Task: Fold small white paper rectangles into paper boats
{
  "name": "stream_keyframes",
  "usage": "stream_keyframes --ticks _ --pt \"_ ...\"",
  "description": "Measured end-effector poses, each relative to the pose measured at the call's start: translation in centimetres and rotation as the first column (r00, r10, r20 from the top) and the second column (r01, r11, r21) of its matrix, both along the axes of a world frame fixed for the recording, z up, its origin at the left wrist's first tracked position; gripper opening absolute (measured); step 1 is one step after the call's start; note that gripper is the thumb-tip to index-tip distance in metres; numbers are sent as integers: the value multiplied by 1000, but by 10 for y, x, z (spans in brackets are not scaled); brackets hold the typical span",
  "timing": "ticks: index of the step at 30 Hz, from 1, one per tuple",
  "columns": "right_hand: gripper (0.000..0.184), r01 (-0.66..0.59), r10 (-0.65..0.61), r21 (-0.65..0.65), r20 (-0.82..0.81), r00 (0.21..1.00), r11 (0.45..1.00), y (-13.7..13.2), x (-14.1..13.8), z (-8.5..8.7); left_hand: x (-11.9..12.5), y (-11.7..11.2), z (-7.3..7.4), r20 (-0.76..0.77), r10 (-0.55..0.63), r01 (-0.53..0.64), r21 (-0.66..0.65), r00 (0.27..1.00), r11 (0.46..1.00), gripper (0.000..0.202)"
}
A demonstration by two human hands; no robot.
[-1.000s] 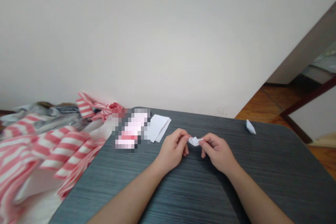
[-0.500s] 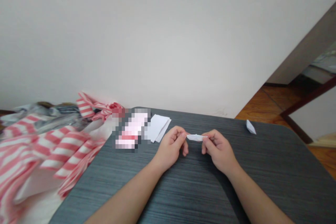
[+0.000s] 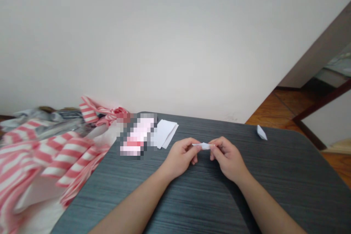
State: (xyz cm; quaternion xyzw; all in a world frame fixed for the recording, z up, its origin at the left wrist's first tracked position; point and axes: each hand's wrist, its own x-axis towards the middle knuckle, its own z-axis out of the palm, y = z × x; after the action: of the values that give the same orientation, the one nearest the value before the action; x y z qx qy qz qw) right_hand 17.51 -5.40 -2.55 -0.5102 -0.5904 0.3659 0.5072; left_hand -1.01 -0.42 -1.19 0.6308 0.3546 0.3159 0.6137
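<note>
A small piece of folded white paper (image 3: pixel 204 146) is stretched between my two hands, above the dark table. My left hand (image 3: pixel 181 157) pinches its left end between thumb and fingers. At the other end, my right hand (image 3: pixel 227 157) is closed on the paper in the same kind of pinch. The fingers cover both tips of the paper. A folded white paper boat (image 3: pixel 261 132) lies on the table to the right, beyond my right hand.
White paper sheets (image 3: pixel 164 133) lie stacked on the dark table (image 3: pixel 192 204), left of my hands. Beside them is a blurred-out pink and white flat object (image 3: pixel 138 135). Red-and-white striped cloth (image 3: pixel 63 157) is heaped left of the table. A pale wall (image 3: pixel 175 44) rises behind.
My left hand has slid right along the paper, so less of it shows between the hands. My right hand has barely moved.
</note>
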Motion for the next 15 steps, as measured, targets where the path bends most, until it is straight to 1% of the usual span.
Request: stream_keyframes --ticks 8,12,15 --pt "15 -24 22 -35 -65 998 999 1 0 -3 0 0 -1 -10 -1 1 9 1000 1000 27" --pt "9 -76 69 -121 -57 996 990 1 0 -1 0 0 0 -43 17 -16 25 999 1000 27" --pt "9 -116 118 -189 -4 993 975 2 -1 2 0 0 0 -61 12 -10 41 998 999 26"
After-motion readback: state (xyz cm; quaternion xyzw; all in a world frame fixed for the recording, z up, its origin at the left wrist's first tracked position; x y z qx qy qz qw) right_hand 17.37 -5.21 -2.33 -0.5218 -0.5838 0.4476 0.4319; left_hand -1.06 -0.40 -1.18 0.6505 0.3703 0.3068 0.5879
